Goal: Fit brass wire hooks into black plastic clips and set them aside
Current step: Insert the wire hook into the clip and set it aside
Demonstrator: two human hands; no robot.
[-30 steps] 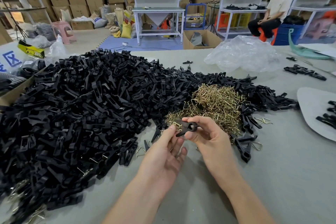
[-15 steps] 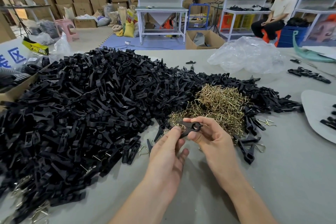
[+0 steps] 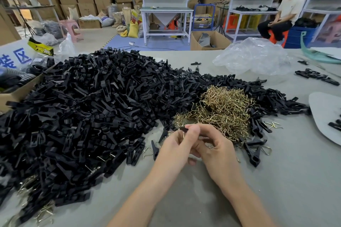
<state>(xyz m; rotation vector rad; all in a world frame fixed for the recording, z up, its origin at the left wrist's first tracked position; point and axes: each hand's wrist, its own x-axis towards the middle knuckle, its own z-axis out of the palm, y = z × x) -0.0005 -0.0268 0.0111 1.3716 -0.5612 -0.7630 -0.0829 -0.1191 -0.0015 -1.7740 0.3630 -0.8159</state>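
As it sits now, clip (image 3: 184, 129): pinched between left hand (image 3: 175, 150) and right hand (image 3: 219, 151)
hook (image 3: 183, 135): brass, just under left thumb

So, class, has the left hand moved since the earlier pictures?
Yes. The left hand has moved forward and slightly right, closer to the brass hook pile, closing in on the black clip.
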